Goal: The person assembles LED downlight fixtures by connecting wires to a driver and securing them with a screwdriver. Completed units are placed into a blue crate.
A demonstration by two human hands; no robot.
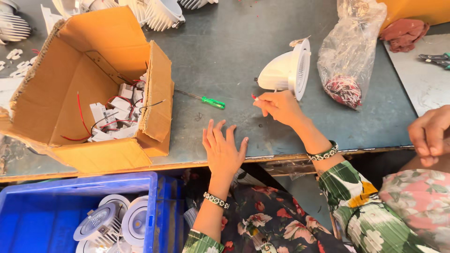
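Grey and scuffed, the bench [234, 61] fills the upper view, its near edge running across at six o'clock. At nine o'clock an open cardboard box [93, 89] lies tipped on its side with its mouth toward the person, so the small white driver units with red and black wires [115, 119] inside are within easy reach. Below it, at seven o'clock, a blue plastic crate [56, 211] holds white downlight fittings with ribbed heat sinks [108, 222]; more of the same kind crowd the far edge at eleven o'clock. A green-handled screwdriver [206, 100] lies loose on the bench just right of the box.

Near the centre, the left hand [222, 150] rests flat on the bench edge, fingers spread and empty, seemingly to steady the body. Just past it toward one o'clock, the right hand [280, 107] has thumb and fingertips pinched together on a small red wire end [254, 97]. That wire seems to come from the white downlight housing [287, 70], which lies on its side directly beyond the hand, its round face turned to three o'clock.

At two o'clock a clear plastic bag [349, 51] slumps on the bench, red-and-white small parts gathered in its bottom. Another person's hand [429, 133] enters at three o'clock, fingers curled.
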